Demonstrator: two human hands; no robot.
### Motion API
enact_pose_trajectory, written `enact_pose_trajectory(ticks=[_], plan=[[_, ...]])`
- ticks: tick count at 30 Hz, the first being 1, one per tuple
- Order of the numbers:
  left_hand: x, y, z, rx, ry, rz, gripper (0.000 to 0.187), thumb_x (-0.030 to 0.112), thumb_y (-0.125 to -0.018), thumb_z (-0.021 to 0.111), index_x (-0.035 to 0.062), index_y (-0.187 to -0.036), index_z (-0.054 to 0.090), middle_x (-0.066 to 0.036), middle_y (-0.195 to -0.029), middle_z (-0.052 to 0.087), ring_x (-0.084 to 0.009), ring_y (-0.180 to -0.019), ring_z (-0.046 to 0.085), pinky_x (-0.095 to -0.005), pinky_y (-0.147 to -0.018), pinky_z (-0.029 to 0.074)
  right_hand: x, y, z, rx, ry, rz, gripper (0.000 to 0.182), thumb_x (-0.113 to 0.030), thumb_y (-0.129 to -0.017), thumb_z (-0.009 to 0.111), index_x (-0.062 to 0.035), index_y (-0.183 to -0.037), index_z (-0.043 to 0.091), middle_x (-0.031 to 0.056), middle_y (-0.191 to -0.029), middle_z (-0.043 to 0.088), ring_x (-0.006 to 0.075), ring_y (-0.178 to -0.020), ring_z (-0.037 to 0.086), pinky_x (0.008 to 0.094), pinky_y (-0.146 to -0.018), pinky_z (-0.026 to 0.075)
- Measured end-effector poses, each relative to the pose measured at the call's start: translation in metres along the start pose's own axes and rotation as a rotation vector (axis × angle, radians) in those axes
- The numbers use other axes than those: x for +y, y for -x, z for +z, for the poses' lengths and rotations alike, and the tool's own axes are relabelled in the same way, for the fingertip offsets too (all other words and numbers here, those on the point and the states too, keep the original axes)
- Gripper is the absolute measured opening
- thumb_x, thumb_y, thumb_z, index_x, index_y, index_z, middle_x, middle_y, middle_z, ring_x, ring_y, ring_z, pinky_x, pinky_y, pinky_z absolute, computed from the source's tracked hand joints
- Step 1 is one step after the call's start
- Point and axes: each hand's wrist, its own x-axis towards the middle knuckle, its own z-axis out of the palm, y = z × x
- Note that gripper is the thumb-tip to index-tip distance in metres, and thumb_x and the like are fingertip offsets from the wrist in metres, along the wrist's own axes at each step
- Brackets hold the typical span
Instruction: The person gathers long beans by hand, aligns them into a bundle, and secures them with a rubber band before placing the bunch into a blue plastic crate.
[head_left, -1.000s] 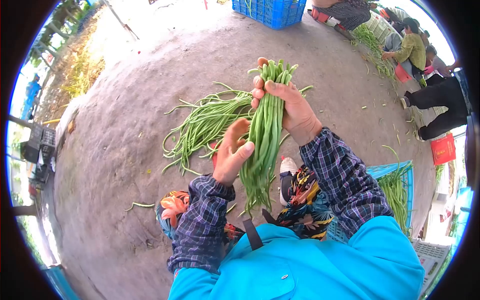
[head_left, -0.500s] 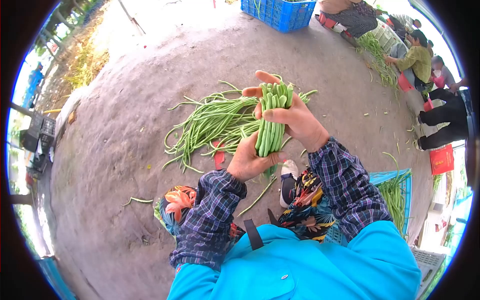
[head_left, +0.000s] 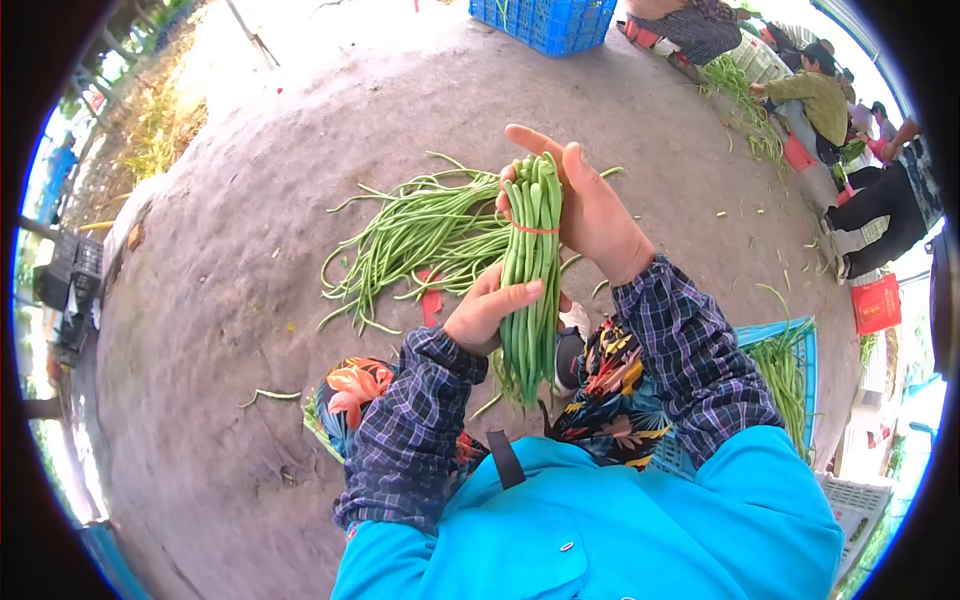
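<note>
A bundle of long green beans (head_left: 533, 275) hangs in front of me, its lower ends spreading over my lap. Around its upper part runs a red band (head_left: 535, 231). My left hand (head_left: 487, 308) is closed on the bundle's middle, with the thumb across the front. Higher up, my right hand (head_left: 600, 220) cups the bundle from behind; fingertips curl round its left side, while the thumb and index finger stick up apart. Behind the hands, a loose pile of long beans (head_left: 420, 235) lies on the ground, next to a red strip (head_left: 431, 298).
A blue crate (head_left: 560, 28) stands at the top. Right of my legs is a light-blue crate (head_left: 810, 390) with long beans (head_left: 778, 375) inside. Several people work at the right, near a person in a green top (head_left: 815, 100). A red bag (head_left: 876, 303) lies below them.
The bundle has been turned so its long ends hang towards me, and the red band now shows around it. My right thumb has lifted off the front of the beans.
</note>
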Motion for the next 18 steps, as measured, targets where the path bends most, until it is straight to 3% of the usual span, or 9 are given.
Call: enact_pose_trajectory(ticks=[1, 2, 5, 7, 8, 10, 13, 16, 18], plan=[[-0.001, 0.001, -0.001, -0.013, 0.008, -0.017, 0.056, 0.031, -0.082, 0.063, 0.0015, -0.125, 0.042, -0.016, -0.098, 0.063, -0.0216, -0.081, 0.063, -0.0333, -0.071, 0.052, 0.002, 0.001, -0.001, 0.040, 0.206, -0.033, 0.075, -0.054, -0.088, 0.049, -0.0021, -0.138, 0.029, 0.0090, -0.100, 0.056, 0.0192, -0.090, 0.059, 0.0299, -0.078, 0.050], [-0.001, 0.002, -0.002, -0.027, 0.017, -0.032, 0.055, 0.031, -0.082, 0.063, 0.0013, -0.125, 0.043, -0.016, -0.098, 0.062, -0.0220, -0.082, 0.063, -0.0338, -0.072, 0.053, 0.002, 0.001, -0.002, 0.043, 0.202, -0.032, 0.075, -0.054, -0.088, 0.049, -0.0021, -0.138, 0.029, 0.0090, -0.100, 0.056, 0.0192, -0.090, 0.059, 0.0299, -0.078, 0.050], [-0.007, 0.004, -0.004, 0.035, -0.012, -0.048, 0.054, 0.030, -0.083, 0.062, 0.0012, -0.124, 0.043, -0.017, -0.099, 0.062, -0.0229, -0.084, 0.064, -0.0347, -0.072, 0.053, 0.002, 0.003, -0.001, -0.010, 0.253, -0.034, 0.063, -0.043, -0.090, 0.054, -0.0010, -0.133, 0.038, 0.0074, -0.095, 0.058, 0.0172, -0.085, 0.061, 0.0286, -0.072, 0.051], [-0.005, 0.005, -0.004, 0.044, -0.045, -0.072, 0.053, 0.028, -0.083, 0.062, 0.0012, -0.124, 0.043, -0.017, -0.100, 0.062, -0.0229, -0.084, 0.063, -0.0349, -0.073, 0.053, -0.003, 0.002, 0.002, 0.076, 0.482, 0.060, 0.045, -0.028, -0.089, 0.057, -0.0006, -0.124, 0.050, 0.0060, -0.086, 0.059, 0.0160, -0.079, 0.062, 0.0286, -0.067, 0.052], [-0.004, 0.007, -0.003, 0.049, -0.082, -0.089, 0.052, 0.027, -0.083, 0.062, 0.0012, -0.124, 0.043, -0.017, -0.100, 0.062, -0.0228, -0.084, 0.063, -0.0352, -0.073, 0.053, -0.002, 0.003, 0.002, 0.079, 0.480, 0.061, 0.045, -0.028, -0.089, 0.057, -0.0006, -0.124, 0.050, 0.0060, -0.086, 0.059, 0.0160, -0.079, 0.062, 0.0286, -0.067, 0.052], [-0.003, 0.009, -0.001, 0.043, -0.083, -0.072, 0.058, 0.032, -0.082, 0.063, -0.0001, -0.125, 0.042, -0.016, -0.095, 0.063, -0.0225, -0.079, 0.064, -0.0341, -0.069, 0.053, 0.003, 0.003, -0.002, 0.094, 0.269, 0.063, 0.031, -0.015, -0.087, 0.056, -0.0011, -0.114, 0.058, 0.0052, -0.080, 0.060, 0.0162, -0.076, 0.062, 0.0289, -0.065, 0.053], [-0.004, 0.012, -0.002, -0.132, 0.104, -0.095, 0.079, 0.050, -0.077, 0.063, -0.0033, -0.129, 0.037, -0.016, -0.081, 0.062, -0.0222, -0.068, 0.063, -0.0308, -0.060, 0.052, 0.005, 0.001, 0.003, 0.068, 0.127, 0.035, 0.028, -0.012, -0.088, 0.055, -0.0016, -0.114, 0.058, 0.0067, -0.083, 0.062, 0.0166, -0.077, 0.063, 0.0293, -0.066, 0.053], [-0.007, 0.011, 0.005, -0.155, 0.189, -0.055, 0.085, 0.055, -0.077, 0.062, -0.0036, -0.132, 0.034, -0.015, -0.081, 0.062, -0.0229, -0.068, 0.063, -0.0305, -0.059, 0.052, 0.004, -0.004, 0.010, 0.025, 0.058, 0.006, 0.023, -0.012, -0.091, 0.054, -0.0009, -0.111, 0.059, 0.0058, -0.077, 0.060, 0.0161, -0.076, 0.062, 0.0293, -0.066, 0.053], [-0.010, 0.010, 0.007, -0.161, 0.224, -0.063, 0.088, 0.058, -0.077, 0.060, -0.0019, -0.135, 0.032, -0.018, -0.092, 0.062, -0.0258, -0.078, 0.063, -0.0344, -0.066, 0.052, 0.006, -0.009, 0.010, -0.093, -0.079, -0.090, 0.020, -0.016, -0.092, 0.055, -0.0007, -0.104, 0.060, 0.0039, -0.073, 0.058, 0.0141, -0.070, 0.060, 0.0287, -0.063, 0.051]])
